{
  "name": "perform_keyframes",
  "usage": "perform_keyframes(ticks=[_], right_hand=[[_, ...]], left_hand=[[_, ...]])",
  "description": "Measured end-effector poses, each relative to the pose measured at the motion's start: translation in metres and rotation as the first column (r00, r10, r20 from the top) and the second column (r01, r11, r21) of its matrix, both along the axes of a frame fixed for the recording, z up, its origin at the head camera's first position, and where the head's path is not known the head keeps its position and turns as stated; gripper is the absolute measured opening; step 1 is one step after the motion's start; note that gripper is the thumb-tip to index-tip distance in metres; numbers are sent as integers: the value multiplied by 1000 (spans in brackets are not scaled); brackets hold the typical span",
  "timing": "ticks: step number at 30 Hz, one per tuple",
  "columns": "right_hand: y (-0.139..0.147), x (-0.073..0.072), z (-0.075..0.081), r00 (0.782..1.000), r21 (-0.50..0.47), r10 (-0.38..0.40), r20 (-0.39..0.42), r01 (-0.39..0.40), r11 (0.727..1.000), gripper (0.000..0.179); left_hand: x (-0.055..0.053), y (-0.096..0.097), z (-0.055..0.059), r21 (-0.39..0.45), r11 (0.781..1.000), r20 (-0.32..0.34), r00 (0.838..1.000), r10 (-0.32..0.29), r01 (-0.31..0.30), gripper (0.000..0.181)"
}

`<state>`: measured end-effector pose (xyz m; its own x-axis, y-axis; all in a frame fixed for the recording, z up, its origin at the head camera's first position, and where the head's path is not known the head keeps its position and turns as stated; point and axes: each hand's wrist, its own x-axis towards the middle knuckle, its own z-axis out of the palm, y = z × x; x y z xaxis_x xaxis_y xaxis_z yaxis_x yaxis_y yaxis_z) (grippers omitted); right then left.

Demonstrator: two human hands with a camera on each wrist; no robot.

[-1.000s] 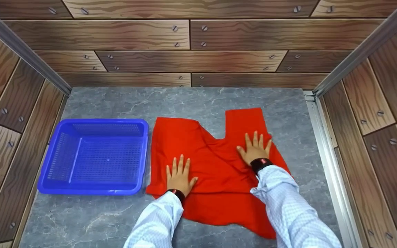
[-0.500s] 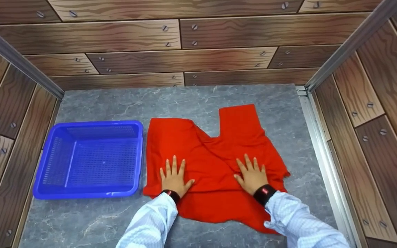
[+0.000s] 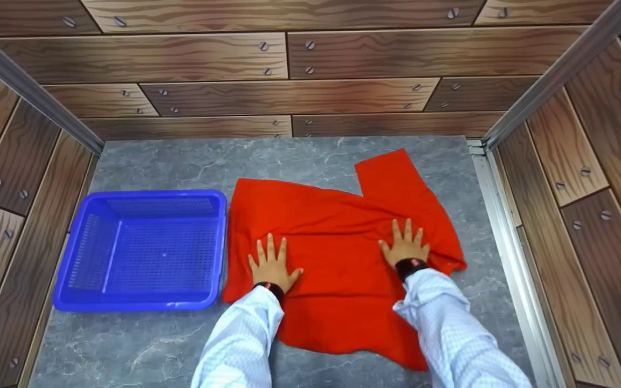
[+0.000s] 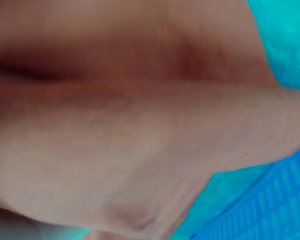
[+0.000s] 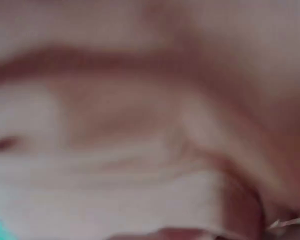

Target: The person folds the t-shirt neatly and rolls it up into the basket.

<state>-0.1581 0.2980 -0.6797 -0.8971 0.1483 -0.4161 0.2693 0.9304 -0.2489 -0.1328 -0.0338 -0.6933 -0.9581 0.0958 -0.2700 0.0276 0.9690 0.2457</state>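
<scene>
Far left on the desk (image 3: 143, 347): blue basket (image 3: 140, 306), upright. All the red cloth I can see is outside it, left edge just beside the rim; can't tell if they touch.

Left grip (image 3: 270, 269): released, fingers spread and straight, lying on the left part of the cloth. Nothing pinched.

Red cloth (image 3: 337, 264): flat on the desk, right of the basket, under both my hands. I read the job as smoothing it out, and I'd call it partly done. Left and far edges look fairly straight, middle mostly flat. Left to do, by my read: crosswise creases in the middle, one longer line on the near side, and a wavy near edge that slants nearer towards the right.

Right grip (image 3: 405, 248): also released, fingers splayed on the right part of the cloth, holding nothing. Cloth bunches just right of it, so I judge that side the least finished.

Far right: a strip (image 3: 388, 172) of the cloth juts out at an angle, not squared up with the rest.
</scene>
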Motion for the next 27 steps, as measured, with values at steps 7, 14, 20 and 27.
perform_keyframes(ticks=[7,14,20,27], right_hand=[[16,11,8,989,-70,88,-116,-96,993,73],[-4,80,4,902,124,284,-325,-257,958,74],[-25,111,-7,919,110,284,-273,-263,958,77],[-22,90,-11,938,77,235,-256,-223,972,72]], left_hand=[[1,0,5,18,1000,-8,1000,-13,13,89],[37,-8,8,83,989,-112,987,-115,125,87],[49,-12,-1,63,988,-98,986,-137,143,87],[33,-3,-3,37,992,-72,991,-115,118,89]])
